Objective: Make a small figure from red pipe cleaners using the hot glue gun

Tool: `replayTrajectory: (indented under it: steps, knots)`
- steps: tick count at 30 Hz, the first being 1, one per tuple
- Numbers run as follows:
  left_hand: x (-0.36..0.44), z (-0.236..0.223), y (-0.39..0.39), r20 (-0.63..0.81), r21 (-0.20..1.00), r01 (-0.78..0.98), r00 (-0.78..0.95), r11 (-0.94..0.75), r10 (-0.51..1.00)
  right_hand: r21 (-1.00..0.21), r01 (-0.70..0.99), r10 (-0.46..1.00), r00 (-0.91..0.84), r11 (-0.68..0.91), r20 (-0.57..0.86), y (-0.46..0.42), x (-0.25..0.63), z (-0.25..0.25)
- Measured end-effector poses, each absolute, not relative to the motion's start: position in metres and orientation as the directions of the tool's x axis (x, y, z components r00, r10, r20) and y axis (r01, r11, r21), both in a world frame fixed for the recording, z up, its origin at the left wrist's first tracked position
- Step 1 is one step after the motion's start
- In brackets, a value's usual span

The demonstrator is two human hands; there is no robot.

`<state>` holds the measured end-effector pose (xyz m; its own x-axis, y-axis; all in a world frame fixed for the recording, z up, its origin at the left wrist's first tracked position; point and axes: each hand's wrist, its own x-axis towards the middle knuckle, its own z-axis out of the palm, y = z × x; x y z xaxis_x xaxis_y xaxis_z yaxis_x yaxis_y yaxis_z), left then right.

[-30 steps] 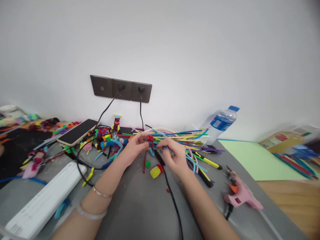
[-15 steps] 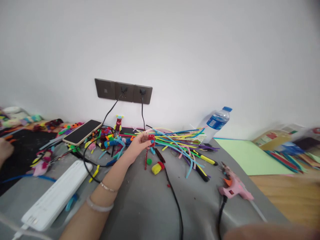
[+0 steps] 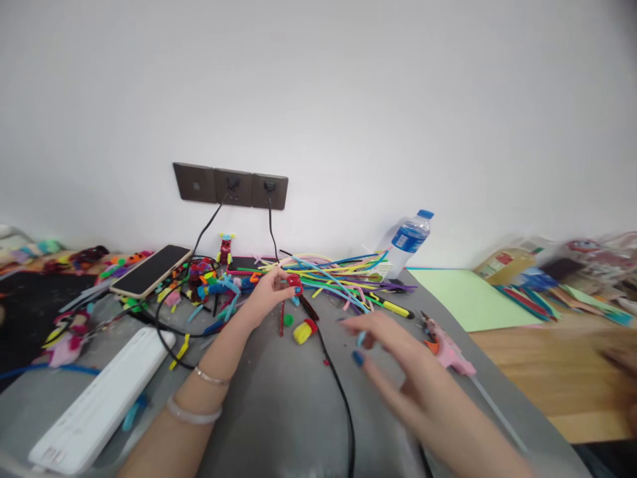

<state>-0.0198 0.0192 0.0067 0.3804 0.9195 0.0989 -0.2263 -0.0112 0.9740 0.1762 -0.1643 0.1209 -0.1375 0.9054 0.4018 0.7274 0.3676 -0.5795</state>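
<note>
My left hand [image 3: 269, 297] pinches a small red fuzzy piece [image 3: 295, 284] between thumb and fingers above the grey table [image 3: 279, 411]. A thin red strip [image 3: 282, 318] hangs or lies just below it; I cannot tell which. My right hand [image 3: 415, 385] is over the table at the right, fingers apart, somewhat blurred. A yellow fuzzy piece with a red end [image 3: 301, 332] and a green pom-pom [image 3: 288, 320] lie between the hands. Beyond my right hand lies a pink hot glue gun [image 3: 450, 352], partly hidden, with a glue stick out its back.
Colourful pipe cleaners [image 3: 343, 269] lie along the wall beside a tilted water bottle [image 3: 411, 239]. A black cable [image 3: 338, 385] crosses the table. Left are a white power strip [image 3: 107, 401], a phone [image 3: 152, 270] and fuzzy figures. Green paper [image 3: 450, 299] lies at the right.
My right hand has come up from the bottom right corner over the table, fingers apart. My left hand still grips the red piece. The view has turned slightly right.
</note>
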Motion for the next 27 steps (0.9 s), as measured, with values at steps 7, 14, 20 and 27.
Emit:
replayTrajectory:
  steps: [7,14,20,27]
  knots:
    - [-0.02,0.009,0.015,0.133,0.989,-0.119,0.41,-0.092,0.902,-0.574,0.658,0.84,0.532,-0.487,-0.103,-0.175,0.307,-0.003]
    - [-0.02,0.01,0.015,0.098,0.986,-0.164,0.43,-0.029,0.897,-0.743,0.501,0.806,0.585,-0.443,-0.086,-0.175,0.313,-0.006]
    - [-0.017,0.017,0.007,0.019,0.943,-0.31,0.413,0.121,0.911,-0.942,0.149,0.661,0.745,-0.299,-0.092,-0.194,0.307,0.001]
    - [-0.017,0.023,0.008,-0.123,0.824,-0.471,0.394,0.315,0.911,-0.957,0.284,0.634,0.752,-0.061,0.182,-0.211,0.303,-0.002]
